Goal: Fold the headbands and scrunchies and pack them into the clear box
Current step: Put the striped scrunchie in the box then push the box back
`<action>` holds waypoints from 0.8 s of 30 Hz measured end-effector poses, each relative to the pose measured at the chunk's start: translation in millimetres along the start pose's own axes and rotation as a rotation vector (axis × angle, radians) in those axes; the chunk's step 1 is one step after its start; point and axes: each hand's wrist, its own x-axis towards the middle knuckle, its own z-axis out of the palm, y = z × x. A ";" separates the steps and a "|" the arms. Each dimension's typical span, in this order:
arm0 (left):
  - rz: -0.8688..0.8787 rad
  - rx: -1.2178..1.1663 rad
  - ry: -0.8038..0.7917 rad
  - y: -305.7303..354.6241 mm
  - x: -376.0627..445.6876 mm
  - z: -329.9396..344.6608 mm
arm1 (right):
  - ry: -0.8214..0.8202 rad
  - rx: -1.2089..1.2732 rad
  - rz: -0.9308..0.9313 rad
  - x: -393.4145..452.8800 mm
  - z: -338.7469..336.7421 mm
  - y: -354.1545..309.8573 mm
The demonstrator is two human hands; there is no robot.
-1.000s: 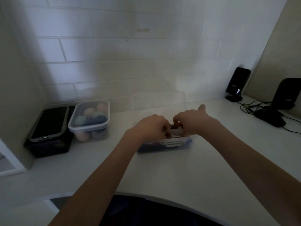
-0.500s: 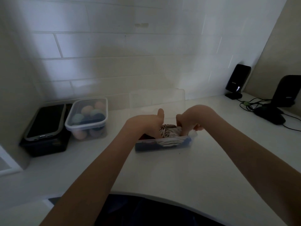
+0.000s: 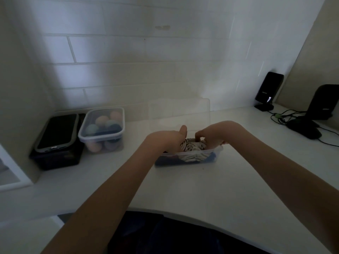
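Pressing a striped fabric piece (image 3: 192, 147) into the clear box (image 3: 187, 158) on the white surface (image 3: 201, 189), both hands work from above: left hand (image 3: 168, 139) curled at its left end, thumb up; right hand (image 3: 214, 133) pinching its top. The box's long axis runs left to right between them.

Your left hand (image 3: 167, 139) and right hand (image 3: 213, 133) cover most of the striped fabric (image 3: 194, 153) in the clear box (image 3: 185, 160); fingertips buried, grip unreadable. Can't tell if the fabric is a headband or a scrunchie. Dark items under it merge into one mass. Right black device (image 3: 322, 103) is cut by the picture's edge. The whole view is dim and soft.
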 end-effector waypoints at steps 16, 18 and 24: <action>0.156 -0.512 0.342 -38.5 -44.4 -3.7 | 0.463 0.518 -0.128 -14.3 16.0 31.5; 0.146 -0.510 0.442 -35.0 -47.1 -3.5 | 0.603 0.473 -0.146 -15.6 14.4 29.4; 0.093 -0.313 0.364 -29.6 -31.1 15.1 | 0.499 0.414 -0.107 -5.0 24.1 14.3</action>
